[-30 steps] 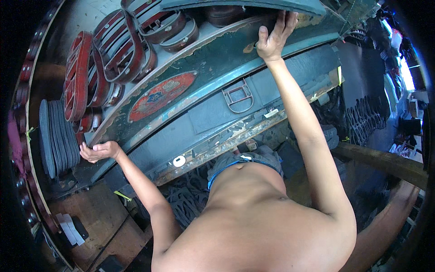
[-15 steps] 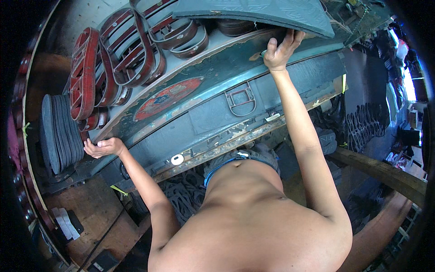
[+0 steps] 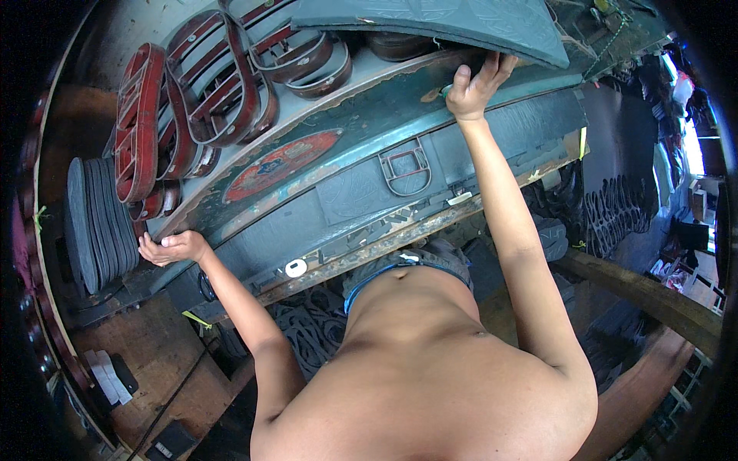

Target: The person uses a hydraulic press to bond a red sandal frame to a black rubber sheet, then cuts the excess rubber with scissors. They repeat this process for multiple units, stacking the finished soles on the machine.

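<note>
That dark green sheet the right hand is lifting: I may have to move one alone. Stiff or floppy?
Probably semi-flexible: the dark green sheet spans wide while the right hand props only one edge, with no visible sag. It looks thin, so likely light, yet awkward for one hand.

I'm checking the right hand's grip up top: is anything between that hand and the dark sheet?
Nothing visible. The right hand is raised to the lower edge of the dark sheet, fingers against its underside. The left hand is by the stacked soles.

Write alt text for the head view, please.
A person at a worn teal machine lifts a dark sheet with the right hand. The left hand rests open by stacked dark soles, below red metal frames.
</note>
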`<control>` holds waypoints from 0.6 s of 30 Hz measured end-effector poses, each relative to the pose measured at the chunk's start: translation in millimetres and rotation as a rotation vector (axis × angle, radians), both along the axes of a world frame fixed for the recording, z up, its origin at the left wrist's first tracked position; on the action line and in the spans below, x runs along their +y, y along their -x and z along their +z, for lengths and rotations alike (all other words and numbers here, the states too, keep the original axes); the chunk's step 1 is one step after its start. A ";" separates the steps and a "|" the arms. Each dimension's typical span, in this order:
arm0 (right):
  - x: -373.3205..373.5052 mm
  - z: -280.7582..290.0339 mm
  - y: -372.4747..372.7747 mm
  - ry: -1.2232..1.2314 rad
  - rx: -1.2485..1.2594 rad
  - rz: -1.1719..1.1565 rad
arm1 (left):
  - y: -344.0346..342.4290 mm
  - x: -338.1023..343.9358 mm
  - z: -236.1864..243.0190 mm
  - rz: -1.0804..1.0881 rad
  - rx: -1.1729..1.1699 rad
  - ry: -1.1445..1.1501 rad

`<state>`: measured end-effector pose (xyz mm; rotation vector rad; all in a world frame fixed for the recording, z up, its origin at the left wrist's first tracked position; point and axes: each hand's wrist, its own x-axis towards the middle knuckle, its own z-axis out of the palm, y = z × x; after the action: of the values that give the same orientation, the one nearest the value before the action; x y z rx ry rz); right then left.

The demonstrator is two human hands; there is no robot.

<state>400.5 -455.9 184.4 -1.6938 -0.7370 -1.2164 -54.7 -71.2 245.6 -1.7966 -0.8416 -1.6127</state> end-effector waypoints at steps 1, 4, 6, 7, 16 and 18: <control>0.1 -0.4 -0.4 -0.013 0.003 0.013 | -0.4 0.2 0.1 0.010 0.007 0.002; -0.5 -1.4 -0.2 -0.014 0.006 0.028 | 0.1 -1.2 0.6 0.011 0.009 -0.001; -0.6 -2.2 -0.4 -0.009 0.004 0.023 | -0.2 -1.6 0.7 0.002 0.004 0.008; -0.9 -2.6 -0.3 -0.018 0.001 0.039 | -0.2 -1.7 0.7 0.005 0.008 -0.005; -2.1 -5.6 -3.0 -0.005 -0.035 0.050 | 2.7 -1.8 -0.7 0.002 -0.005 0.017; -2.3 -6.9 -3.5 0.008 -0.037 0.033 | 3.1 -1.9 -1.5 -0.012 -0.019 0.033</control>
<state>404.0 -458.2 177.5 -1.6632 -0.7899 -1.2266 -57.8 -73.1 244.1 -1.8155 -0.8722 -1.6348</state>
